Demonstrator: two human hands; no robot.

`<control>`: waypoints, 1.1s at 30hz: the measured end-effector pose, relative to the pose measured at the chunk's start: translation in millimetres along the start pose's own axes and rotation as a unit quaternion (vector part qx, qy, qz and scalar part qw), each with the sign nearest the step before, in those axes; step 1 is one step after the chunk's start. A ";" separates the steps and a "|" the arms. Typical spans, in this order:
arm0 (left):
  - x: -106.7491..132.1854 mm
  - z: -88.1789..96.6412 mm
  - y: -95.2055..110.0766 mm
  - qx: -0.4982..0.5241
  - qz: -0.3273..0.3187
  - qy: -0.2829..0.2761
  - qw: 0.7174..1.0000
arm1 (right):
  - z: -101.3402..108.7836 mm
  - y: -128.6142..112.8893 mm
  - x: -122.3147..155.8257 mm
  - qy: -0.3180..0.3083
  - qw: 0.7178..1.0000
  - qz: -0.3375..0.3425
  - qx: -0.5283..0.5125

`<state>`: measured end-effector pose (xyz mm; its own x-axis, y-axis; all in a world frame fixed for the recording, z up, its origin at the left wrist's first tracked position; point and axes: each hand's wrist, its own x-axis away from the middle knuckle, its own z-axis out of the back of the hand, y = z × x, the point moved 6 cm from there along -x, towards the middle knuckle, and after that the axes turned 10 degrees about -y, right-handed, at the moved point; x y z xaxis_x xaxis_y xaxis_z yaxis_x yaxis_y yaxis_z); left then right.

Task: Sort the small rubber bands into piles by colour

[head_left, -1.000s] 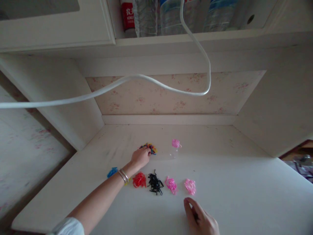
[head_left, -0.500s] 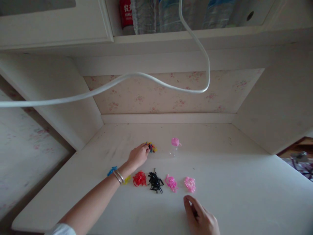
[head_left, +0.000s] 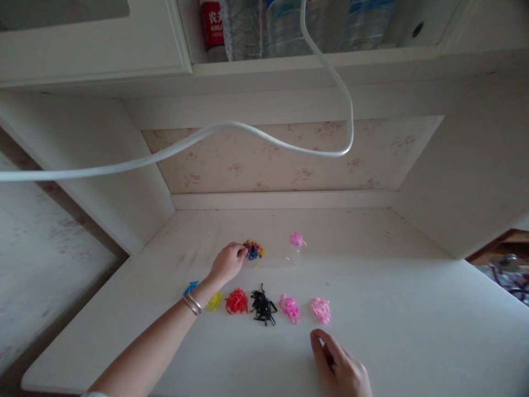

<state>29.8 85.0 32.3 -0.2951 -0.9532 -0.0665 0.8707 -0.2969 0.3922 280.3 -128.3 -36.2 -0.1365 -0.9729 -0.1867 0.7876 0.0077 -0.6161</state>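
My left hand (head_left: 228, 262) is at the left edge of a pile of mixed-colour small rubber bands (head_left: 253, 251), its thumb and fingers pinched together. What the pinch holds, if anything, is too small to make out. My right hand (head_left: 341, 364) rests on the table near the front, thumb and forefinger closed in a loop with nothing visible between them. Just beyond it lies a light pink pile of bands (head_left: 321, 310). Leftward follow piles in deeper pink (head_left: 290, 309), black (head_left: 263, 307), red (head_left: 237, 301), yellow (head_left: 214, 301) and blue (head_left: 191, 287), the last partly behind my left forearm.
A small clear container with a pink top (head_left: 296, 239) stands to the right of the mixed pile on the white table (head_left: 392, 309). A white cable (head_left: 248, 129) hangs across the view. Bottles (head_left: 285, 30) fill the shelf above.
My left hand has drawn back slightly to the left, uncovering more of the mixed pile and the yellow bands. A yellow band now shows at the pile's near edge. My right hand stays put.
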 end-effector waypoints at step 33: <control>153.8 -26.2 9.4 0.007 0.003 0.074 0.997 | -6.3 3.0 1.5 -0.050 0.997 -0.040 0.037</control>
<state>2.9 -66.0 1.8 -0.2282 -0.9529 -0.1996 0.8665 -0.2923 0.4047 278.7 -128.2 -43.2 -0.1425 -0.9880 -0.0596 0.8195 -0.0840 -0.5669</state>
